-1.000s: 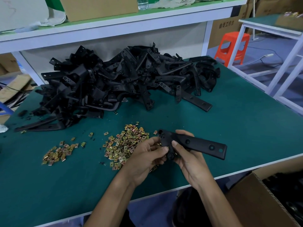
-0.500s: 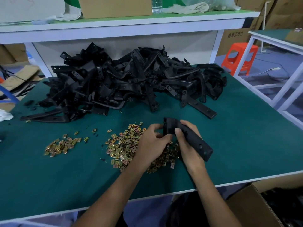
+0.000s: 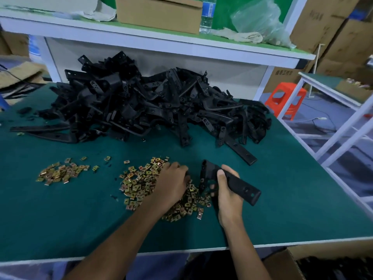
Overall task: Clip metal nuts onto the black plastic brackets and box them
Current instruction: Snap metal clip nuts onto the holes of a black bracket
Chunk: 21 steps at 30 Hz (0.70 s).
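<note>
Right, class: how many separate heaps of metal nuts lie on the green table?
2. The smaller heap lies at the left; the larger heap lies mid-table, partly hidden under the left hand. Loose strays lie between.

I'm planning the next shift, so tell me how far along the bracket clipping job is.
Early, it seems. Done: the cardboard box by the table edge holds some dark parts, too blurred to count. In hand: the right hand grips one black bracket while the left hand reaches into the metal nuts. Left: a large heap of brackets waits at the back.
</note>
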Available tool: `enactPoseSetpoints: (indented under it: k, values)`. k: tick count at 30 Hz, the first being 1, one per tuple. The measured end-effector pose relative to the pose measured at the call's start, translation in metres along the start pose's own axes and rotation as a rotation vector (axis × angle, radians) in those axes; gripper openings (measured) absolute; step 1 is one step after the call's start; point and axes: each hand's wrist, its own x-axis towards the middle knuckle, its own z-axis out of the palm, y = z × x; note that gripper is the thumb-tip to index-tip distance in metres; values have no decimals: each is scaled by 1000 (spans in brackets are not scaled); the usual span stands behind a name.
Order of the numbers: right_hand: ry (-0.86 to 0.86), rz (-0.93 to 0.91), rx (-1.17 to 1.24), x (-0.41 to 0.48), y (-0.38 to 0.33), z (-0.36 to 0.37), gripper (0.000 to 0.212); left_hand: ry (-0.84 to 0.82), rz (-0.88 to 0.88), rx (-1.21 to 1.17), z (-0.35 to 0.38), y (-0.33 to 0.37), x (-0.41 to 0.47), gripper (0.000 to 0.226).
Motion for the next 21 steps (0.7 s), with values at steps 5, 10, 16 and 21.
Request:
enactPoseSetpoints:
  k: [5, 10, 16, 21]
  values:
    - [23, 66, 48, 0, 1, 0, 13, 60, 31, 121, -1, -4, -13, 29]
    - [21, 85, 52, -2, -4, 2, 14, 12, 9, 188, -3, -2, -12, 25]
    - [7, 119, 75, -1, -7, 3, 15, -5, 3, 143, -3, -6, -13, 35]
    - [16, 143, 107, -1, -9, 2, 18, -23, 6, 134, -11, 0, -7, 24]
